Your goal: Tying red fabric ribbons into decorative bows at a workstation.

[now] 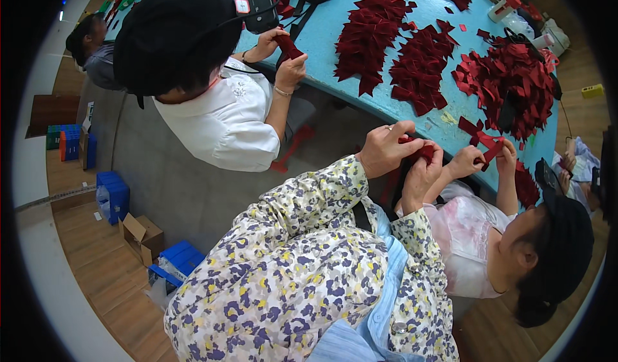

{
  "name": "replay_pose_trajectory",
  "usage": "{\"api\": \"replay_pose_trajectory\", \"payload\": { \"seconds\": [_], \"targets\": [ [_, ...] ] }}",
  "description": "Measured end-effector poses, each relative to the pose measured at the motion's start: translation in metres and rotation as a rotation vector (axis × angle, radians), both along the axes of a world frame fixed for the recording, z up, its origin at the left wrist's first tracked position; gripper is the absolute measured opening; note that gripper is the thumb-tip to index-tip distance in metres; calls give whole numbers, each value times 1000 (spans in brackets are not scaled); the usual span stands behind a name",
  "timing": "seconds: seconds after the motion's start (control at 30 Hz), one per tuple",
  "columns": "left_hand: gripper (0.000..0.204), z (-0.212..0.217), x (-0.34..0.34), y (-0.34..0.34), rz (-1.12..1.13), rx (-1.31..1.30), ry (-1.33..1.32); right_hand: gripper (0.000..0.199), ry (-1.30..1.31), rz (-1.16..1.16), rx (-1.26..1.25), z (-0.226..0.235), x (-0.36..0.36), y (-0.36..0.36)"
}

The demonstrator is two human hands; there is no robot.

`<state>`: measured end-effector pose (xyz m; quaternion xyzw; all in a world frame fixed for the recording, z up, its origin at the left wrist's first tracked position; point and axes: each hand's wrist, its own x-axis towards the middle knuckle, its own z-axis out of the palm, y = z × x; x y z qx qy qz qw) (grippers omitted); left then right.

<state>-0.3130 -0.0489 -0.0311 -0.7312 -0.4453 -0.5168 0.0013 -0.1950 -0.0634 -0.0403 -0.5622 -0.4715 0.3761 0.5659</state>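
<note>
Just off the near edge of a light-blue painted desk [317, 43], the fingers of a person's left hand [387, 148] and right hand [422, 174] close narrowly around a small dark-red, velvet-like ribbon piece [423, 151]. It appears light, soft and limp, hard to break but easily creased, and is probably best pinched at its gathered middle. Farther back from that edge lie two rows of overlapping dark-red fabric bows [368, 40], with a loose red ribbon heap [529, 88] toward the desk's right end. On the wood-plank floor [95, 262], an open brown cardboard box [153, 236] stands between blue plastic containers [116, 196]; their contents cannot be made out.
</note>
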Motion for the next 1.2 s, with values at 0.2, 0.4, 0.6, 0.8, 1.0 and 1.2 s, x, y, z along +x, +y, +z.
{"api": "replay_pose_trajectory", "payload": {
  "seconds": [0.2, 0.4, 0.6, 0.8, 1.0, 1.2],
  "targets": [
    [13, -6, 12, 4, -40, -57, -102, 25, -81, -43, -1, 2, 11, 3],
    [19, -22, 59, 36, -87, -94, -115, 25, -184, -73, 21, -15, 61, 32],
    [23, -42, 119, 62, -48, -150, -95, 26, -234, -56, 24, -30, 120, 59],
    [32, -40, 135, 63, 15, -210, -86, 27, -247, -65, 11, -31, 135, 60],
    [38, -35, 144, 60, 49, -331, -386, 33, -205, -33, 36, -21, 136, 59],
    [40, -23, 146, 61, 111, -383, -563, 29, -36, -43, -7, 0, 121, 54]
  ]
}}
